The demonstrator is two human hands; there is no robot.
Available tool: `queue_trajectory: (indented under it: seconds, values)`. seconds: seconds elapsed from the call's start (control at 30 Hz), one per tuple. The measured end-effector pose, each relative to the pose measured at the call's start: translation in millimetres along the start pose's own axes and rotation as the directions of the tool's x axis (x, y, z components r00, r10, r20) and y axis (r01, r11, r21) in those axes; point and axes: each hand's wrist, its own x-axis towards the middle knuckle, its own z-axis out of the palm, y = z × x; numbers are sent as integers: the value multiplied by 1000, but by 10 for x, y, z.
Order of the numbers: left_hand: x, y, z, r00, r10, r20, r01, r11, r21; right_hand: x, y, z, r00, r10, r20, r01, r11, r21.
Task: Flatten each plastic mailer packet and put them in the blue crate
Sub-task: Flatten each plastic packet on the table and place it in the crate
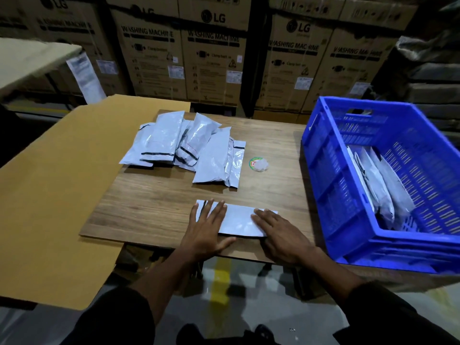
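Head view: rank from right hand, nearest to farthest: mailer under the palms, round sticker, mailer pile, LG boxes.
From the right hand:
1. Mailer, directly under it, touching.
2. Round sticker, on the table just beyond.
3. Mailer pile, farther back and left.
4. LG boxes, stacked behind the table.

Bench [154,207]: wood-grain top. Sheet of tan cardboard [57,195]: flat, overlapping the bench's left side and jutting past its near edge. Round sticker [258,164]: green-rimmed, lying on the bench surface. Stacked brown cartons [214,58]: printed "LG" and "WASHING MACHINE", with white labels, lined up behind the bench. Grey floor [249,307] with a yellow painted line [220,280] below the bench.
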Motion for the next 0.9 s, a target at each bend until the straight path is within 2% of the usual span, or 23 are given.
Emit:
queue_trajectory:
  seconds: [0.07, 0.13, 0.17, 0.23, 0.3, 0.37, 0.43, 0.5, 0.6, 0.63, 0.7, 0.77, 0.9]
  values:
    - [6, 2, -7, 989, 115, -92, -105, 989, 106, -37, 0, -43, 999, 21, -24, -19, 997, 77]
    - [46, 19, -83, 979, 117, -165, -99, 988, 116, -118, -45, -90, 999, 25, -41, -21, 995, 97]
    - [73, 31, -123, 980, 91, -178, -73, 992, 104, -167, -101, -115, 998, 11, -58, -8, 999, 47]
    - [119, 54, -190, 983, 64, -172, -47, 994, 100, -245, -259, -152, 989, -104, -103, 85, 981, -171]
    - [170, 98, -252, 989, 66, -130, -54, 994, 94, -267, -408, -171, 958, -284, -44, 251, 900, -356]
    - [213, 141, -328, 995, 52, -84, -45, 995, 92, -199, -441, -143, 916, -401, 15, 365, 818, -444]
    - [240, 156, -374, 999, 29, -39, -26, 996, 90, -112, -434, -186, 931, -356, 79, 350, 814, -462]
    - [262, 145, -417, 1000, 21, 3, -21, 996, 81, -25, -398, -238, 962, -260, 83, 271, 877, -396]
    - [247, 117, -453, 999, -22, -40, 25, 997, 68, 80, -326, -380, 986, -161, 36, 165, 945, -282]
    - [224, 131, -467, 991, -88, -96, 90, 996, 16, 121, -289, -416, 983, -183, -3, 174, 936, -306]
    - [169, 192, -449, 942, -279, -185, 253, 956, -150, 126, -215, -545, 991, -129, -20, 119, 953, -279]
    - [135, 248, -363, 897, -390, -208, 336, 908, -251, 102, -105, -653, 987, -123, -107, 92, 962, -256]
    - [164, 424, -145, 950, -287, -126, 262, 948, -182, 50, 140, -915, 947, -62, -316, 15, 988, -151]
